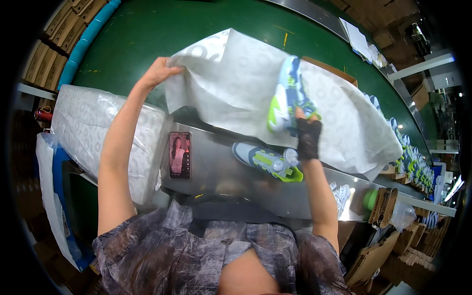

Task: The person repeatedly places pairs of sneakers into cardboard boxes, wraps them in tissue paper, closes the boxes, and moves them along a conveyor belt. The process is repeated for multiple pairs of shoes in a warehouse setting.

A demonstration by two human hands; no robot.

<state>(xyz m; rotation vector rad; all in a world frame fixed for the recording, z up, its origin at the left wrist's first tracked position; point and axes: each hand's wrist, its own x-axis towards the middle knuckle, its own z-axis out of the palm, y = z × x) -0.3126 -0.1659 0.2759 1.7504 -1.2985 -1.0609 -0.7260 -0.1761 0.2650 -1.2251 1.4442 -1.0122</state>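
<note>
My left hand (161, 72) pinches the left edge of a large sheet of white patterned tissue paper (221, 78), lifting that side off the green surface. Over the sheet's middle, my right hand (308, 135), in a dark fingerless glove, grips a blue, white and lime-green sneaker (287, 96) by its lower end. The sneaker looks slightly blurred and stands toe or heel up; I cannot tell which. A second matching sneaker (265, 160) lies on its side on the metal ledge, just below my right hand.
A phone (180, 155) with a lit screen lies on the metal ledge (216, 172). At left is a stack of tissue sheets (105, 132). A cardboard box edge (329, 70) shows behind the sheet. Several sneakers (408, 152) line the right side; brown boxes (46, 64) fill the far left.
</note>
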